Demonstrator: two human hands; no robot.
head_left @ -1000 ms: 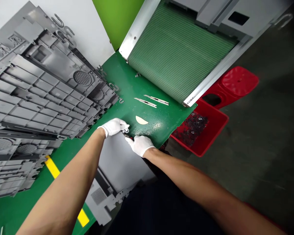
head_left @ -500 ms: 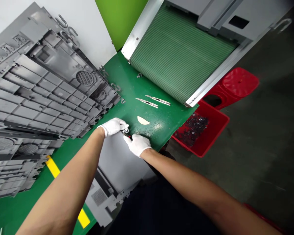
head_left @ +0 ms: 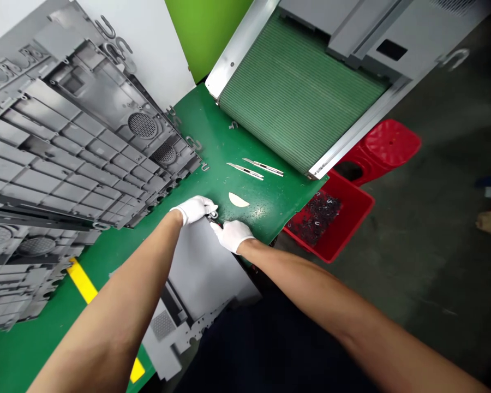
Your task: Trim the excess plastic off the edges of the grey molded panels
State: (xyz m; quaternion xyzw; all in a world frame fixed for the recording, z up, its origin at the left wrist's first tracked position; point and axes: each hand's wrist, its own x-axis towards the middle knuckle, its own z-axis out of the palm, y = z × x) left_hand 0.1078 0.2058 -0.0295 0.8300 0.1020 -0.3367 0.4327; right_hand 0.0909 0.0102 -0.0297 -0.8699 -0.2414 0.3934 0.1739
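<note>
Red bin (head_left: pixel 354 221); knives (head_left: pixel 245 171) beyond right hand (head_left: pixel 234 236)

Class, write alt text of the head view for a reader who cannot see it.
A person's gloved left hand is at a small hook by the edge of a grey panel, while the gloved right hand holds a mostly hidden tool. Beyond them, two knives lie on a green table.

1. Left forearm (head_left: pixel 123 300) slants up from the lower left.
2. Right forearm (head_left: pixel 331 295) slants in from the lower right.
3. White-gloved left hand (head_left: pixel 195 209) pinches near centre; gloved right hand (head_left: pixel 232 236) grips just beside it.
</note>
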